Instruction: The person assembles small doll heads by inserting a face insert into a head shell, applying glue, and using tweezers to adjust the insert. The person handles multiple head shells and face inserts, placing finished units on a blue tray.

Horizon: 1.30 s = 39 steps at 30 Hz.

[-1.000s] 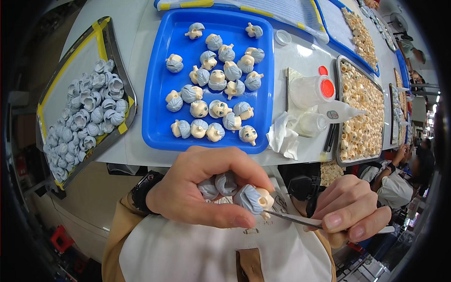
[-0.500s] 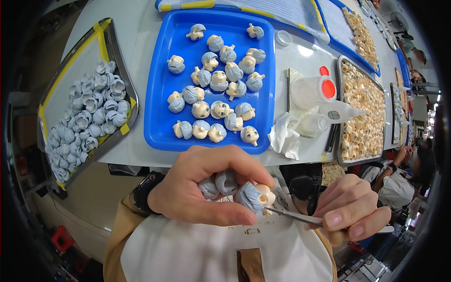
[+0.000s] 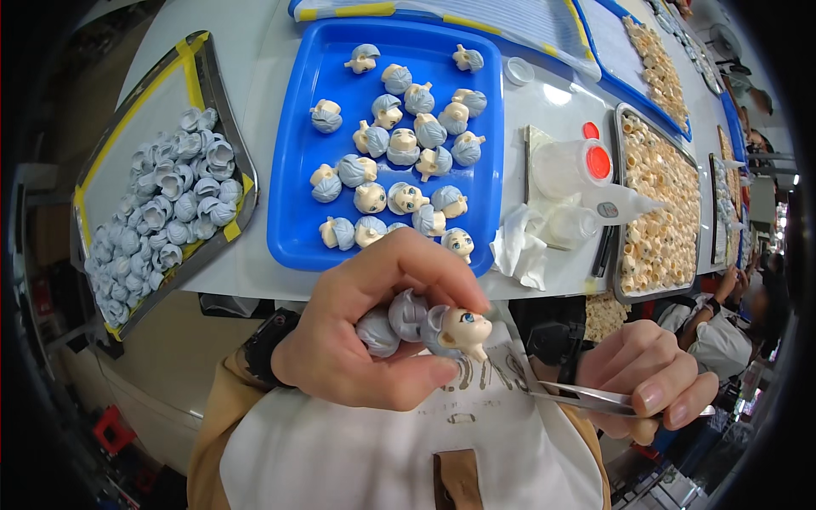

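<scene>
My left hand (image 3: pixel 327 344) is closed around a small doll head (image 3: pixel 467 330), held near the thumb and index fingertips. Its painted face points up and to the right, with a neck stub below and grey-blue hair behind. Two loose grey-blue hair pieces (image 3: pixel 408 316) are tucked deeper in the same palm. To the right, my right hand (image 3: pixel 653 378) pinches metal tweezers (image 3: pixel 586 395). Their tips point left, slightly parted, apart from the head. Just beyond my left hand, a blue tray (image 3: pixel 289 195) bears several doll heads with hair (image 3: pixel 404 146).
A tray with yellow tape (image 3: pixel 91 174) at left holds piled hair pieces (image 3: pixel 161 204). At right stand clear jars (image 3: pixel 565 166), a squeeze bottle (image 3: pixel 625 204), a crumpled white tissue (image 3: pixel 520 246) and a metal tray (image 3: pixel 623 280) of beige parts. Another person (image 3: pixel 722 340) is farther right.
My left hand has lifted slightly, and the doll head has turned so its face shows. The tweezers have moved right, off the head, and their tips have spread.
</scene>
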Available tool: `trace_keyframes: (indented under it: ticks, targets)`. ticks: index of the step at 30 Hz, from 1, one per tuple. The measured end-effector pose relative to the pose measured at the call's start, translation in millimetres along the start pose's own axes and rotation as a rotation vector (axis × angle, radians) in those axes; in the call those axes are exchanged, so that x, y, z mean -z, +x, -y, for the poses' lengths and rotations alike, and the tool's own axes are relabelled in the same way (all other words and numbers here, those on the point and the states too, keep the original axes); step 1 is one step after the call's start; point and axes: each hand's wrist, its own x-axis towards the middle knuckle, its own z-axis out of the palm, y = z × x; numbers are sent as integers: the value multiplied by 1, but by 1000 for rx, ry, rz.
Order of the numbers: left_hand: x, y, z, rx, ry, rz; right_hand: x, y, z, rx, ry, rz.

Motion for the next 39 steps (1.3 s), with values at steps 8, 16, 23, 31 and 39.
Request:
trace_keyframes:
  ticks: [8,16,23,31,39]
  targets:
    - [5,6,0,-112,209,17,2,-6,2,-22,27,-108]
    - [1,0,1,-139,197,-92,-1,-5,-3,7,44,-60]
    - [11,1,-4,-161,310,49,-1,-5,-4,13,51,-36]
    - [1,-1,2,-177,156,-80,1,-5,-4,9,62,-14]
    - [4,-3,1,-55,103,27,2,-7,-2,2,40,-20]
